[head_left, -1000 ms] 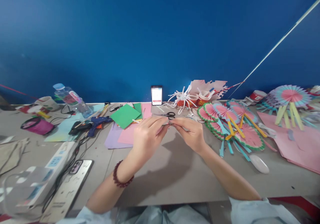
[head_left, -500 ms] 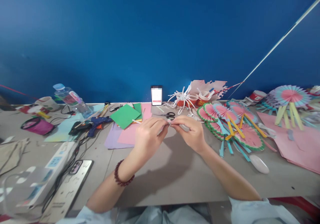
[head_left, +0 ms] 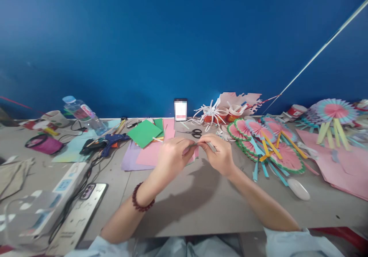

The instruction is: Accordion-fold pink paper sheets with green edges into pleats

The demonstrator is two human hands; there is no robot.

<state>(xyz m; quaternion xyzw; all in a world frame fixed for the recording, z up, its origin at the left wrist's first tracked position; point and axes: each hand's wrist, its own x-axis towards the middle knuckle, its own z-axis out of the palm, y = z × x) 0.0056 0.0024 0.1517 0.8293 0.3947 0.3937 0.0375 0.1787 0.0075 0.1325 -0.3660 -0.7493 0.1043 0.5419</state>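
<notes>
Pink paper (head_left: 196, 154) with a green edge is pinched between the fingertips of the left hand (head_left: 174, 153) and the right hand (head_left: 217, 153), above the grey surface (head_left: 227, 211). Black scissors (head_left: 197, 133) lie just beyond; pleated fans (head_left: 260, 129) rest right of them, near a white mouse (head_left: 298, 189).

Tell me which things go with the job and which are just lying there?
Likely in use:
- small pink-and-green paper piece, between left hand and right hand
- perhaps black-handled metal scissors

Likely just lying about:
- clear plastic blue-capped bottle
- white oval computer mouse
</notes>
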